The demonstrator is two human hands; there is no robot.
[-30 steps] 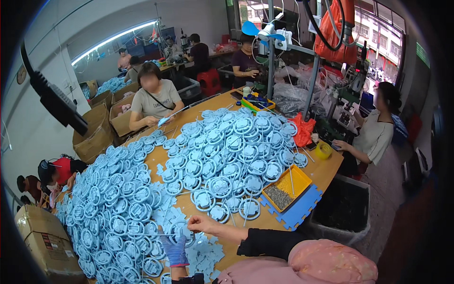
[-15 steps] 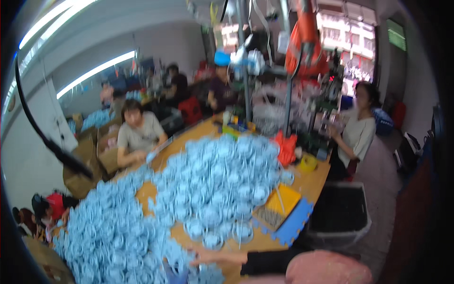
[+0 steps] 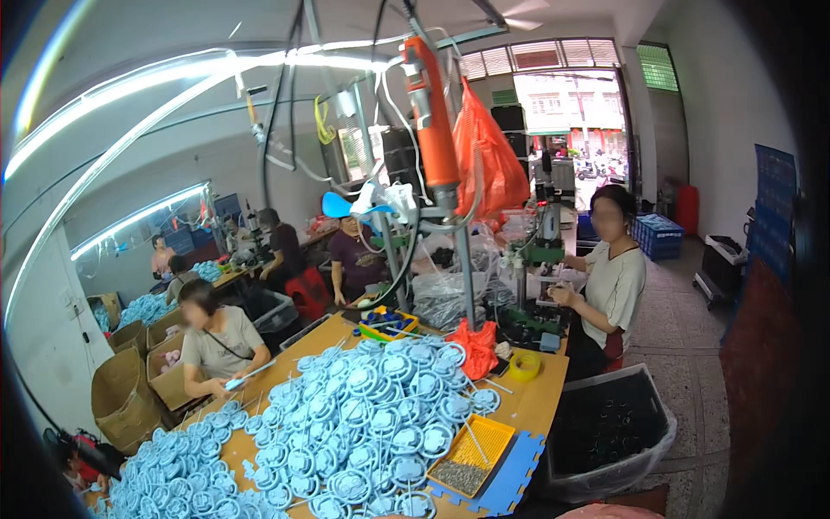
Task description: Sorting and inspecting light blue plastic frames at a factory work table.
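Neither of my hands shows clearly. At the lower edge only a pink rounded patch can be seen, perhaps part of my clothing. Before me a large heap of light blue plastic pieces, round with thin sticks, covers much of the wooden table. A second heap of the same pieces spreads to the left. To the right of the big heap lies a yellow tray with small grey metal parts and a stick in it, partly on a blue foam mat.
An orange power tool hangs above the table beside a red plastic bag. Yellow tape sits near the right edge. A lined black bin stands right. A co-worker holds a blue piece at left; another works at right.
The view has tilted upward, showing more ceiling and the hanging tool. My right hand and forearm, reaching left over the pieces, and something blue beside that hand have left the picture.
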